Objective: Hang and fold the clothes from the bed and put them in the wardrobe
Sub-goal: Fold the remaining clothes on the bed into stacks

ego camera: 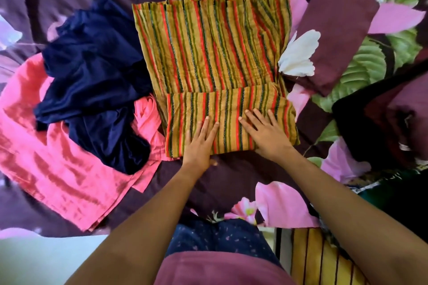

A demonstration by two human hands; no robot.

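A mustard garment with red and green stripes (213, 48) lies spread on the bed, its near end folded up into a band. My left hand (200, 143) lies flat on that band with straight fingers. My right hand (264, 132) presses flat on the band's right part, fingers spread. To the left a crumpled navy garment (92, 71) lies on top of a pink garment (53, 155). A folded maroon cloth (335, 28) rests at the upper right.
The bed sheet (231, 180) is dark purple with pink flowers and green leaves. A dark heap of clothes (382, 118) sits at the right edge. A yellow striped fabric (319, 259) shows at the bottom right. The pale floor (46, 259) shows bottom left.
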